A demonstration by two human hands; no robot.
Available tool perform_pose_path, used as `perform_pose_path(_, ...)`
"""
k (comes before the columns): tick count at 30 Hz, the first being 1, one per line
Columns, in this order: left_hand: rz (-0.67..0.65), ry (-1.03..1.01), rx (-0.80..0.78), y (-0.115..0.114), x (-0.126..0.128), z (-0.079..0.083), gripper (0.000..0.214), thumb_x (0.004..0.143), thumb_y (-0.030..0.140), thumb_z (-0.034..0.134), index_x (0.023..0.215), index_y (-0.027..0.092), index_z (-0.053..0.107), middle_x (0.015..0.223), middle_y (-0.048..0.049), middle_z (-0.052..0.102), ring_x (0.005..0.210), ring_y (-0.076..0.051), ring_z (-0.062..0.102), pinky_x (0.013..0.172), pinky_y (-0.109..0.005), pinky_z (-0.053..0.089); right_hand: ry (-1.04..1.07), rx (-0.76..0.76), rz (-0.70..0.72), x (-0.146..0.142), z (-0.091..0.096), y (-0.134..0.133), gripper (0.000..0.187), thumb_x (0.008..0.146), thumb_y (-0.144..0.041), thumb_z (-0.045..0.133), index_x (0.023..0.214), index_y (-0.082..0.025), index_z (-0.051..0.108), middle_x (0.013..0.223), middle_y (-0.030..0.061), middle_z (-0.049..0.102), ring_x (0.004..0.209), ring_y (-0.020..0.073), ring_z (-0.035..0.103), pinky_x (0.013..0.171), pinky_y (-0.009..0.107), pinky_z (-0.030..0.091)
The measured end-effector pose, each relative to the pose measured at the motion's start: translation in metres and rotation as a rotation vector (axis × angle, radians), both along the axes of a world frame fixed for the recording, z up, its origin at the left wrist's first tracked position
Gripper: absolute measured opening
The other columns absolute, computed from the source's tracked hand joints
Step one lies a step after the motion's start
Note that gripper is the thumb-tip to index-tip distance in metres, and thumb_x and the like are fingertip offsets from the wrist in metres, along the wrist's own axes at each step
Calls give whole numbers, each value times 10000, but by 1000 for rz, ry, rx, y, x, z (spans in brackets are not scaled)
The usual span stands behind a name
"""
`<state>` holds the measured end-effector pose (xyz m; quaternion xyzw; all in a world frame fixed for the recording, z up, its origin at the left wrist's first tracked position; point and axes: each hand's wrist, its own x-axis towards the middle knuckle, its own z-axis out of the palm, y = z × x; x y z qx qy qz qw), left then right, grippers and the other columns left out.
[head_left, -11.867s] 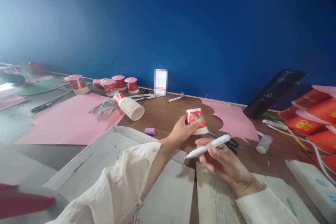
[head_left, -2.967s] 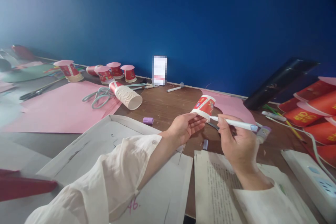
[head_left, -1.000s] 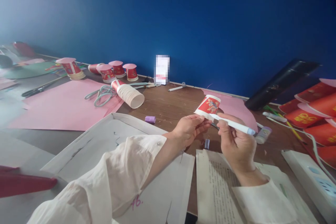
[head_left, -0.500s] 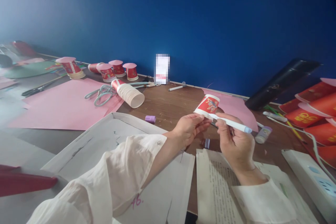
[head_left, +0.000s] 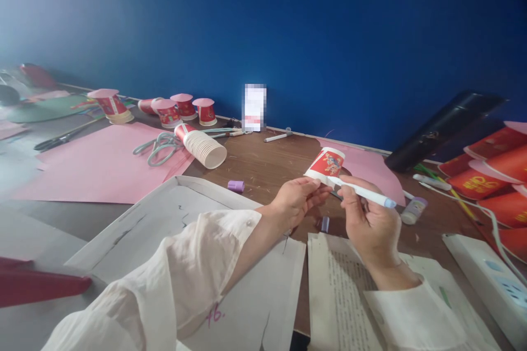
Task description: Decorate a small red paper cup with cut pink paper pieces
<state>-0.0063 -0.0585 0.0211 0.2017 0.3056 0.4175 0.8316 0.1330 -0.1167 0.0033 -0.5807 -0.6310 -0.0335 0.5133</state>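
Observation:
My left hand (head_left: 298, 200) pinches the lower rim of a red and white paper cup (head_left: 328, 163), which is tilted above the brown desk. In my right hand (head_left: 370, 222) is a white marker (head_left: 366, 193) with a pale blue end. Its tip points left and meets the cup's lower edge, though whether it touches I cannot tell. Below the hands lies a small bluish cap (head_left: 325, 224). A purple cap (head_left: 236, 186) rests on the desk to the left of my left hand.
Left of centre lies a stack of paper cups (head_left: 206, 148) beside a grey cable (head_left: 158, 153) and pink paper (head_left: 94, 170). Cups with pink tops (head_left: 205, 112) stand behind. To the right are a glue stick (head_left: 414, 211), a power strip (head_left: 488, 269) and printed pages (head_left: 341, 296).
Almost nothing differs. The marker and my right hand have shifted very slightly to the right; the cup and my left hand stay in place.

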Motion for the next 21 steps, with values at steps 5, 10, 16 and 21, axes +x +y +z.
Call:
perform_pose_path(5,3,-3,8,0,0,0,233,943,32,528,759,68,667,798,-81,685,742,-110,673,975,-304,524,-12,-5,-1,-2,1,1,245,967,-363,588,1114,-216,719,891,66,755,762,201,720,797,374,573)
perform_pose_path(10,2,-12,5,1,0,-3,223,940,31,534,764,62,668,780,-80,681,733,-109,674,965,-299,527,-14,-13,-18,-3,0,1,250,968,-381,583,1094,-221,728,860,58,749,720,193,703,762,363,563)
perform_pose_path(16,-12,4,11,2,-1,-5,193,949,65,541,824,68,688,807,-96,708,745,-116,679,952,-304,530,3,64,-63,-5,7,-2,291,983,-376,547,1103,-176,721,843,73,731,641,170,658,646,322,525)
perform_pose_path(21,-26,32,13,3,-1,-6,179,956,91,549,847,75,689,822,-96,717,751,-109,678,889,-272,540,-7,96,-126,-5,12,-2,319,987,-382,536,1005,-133,736,760,78,722,606,166,656,617,309,507)
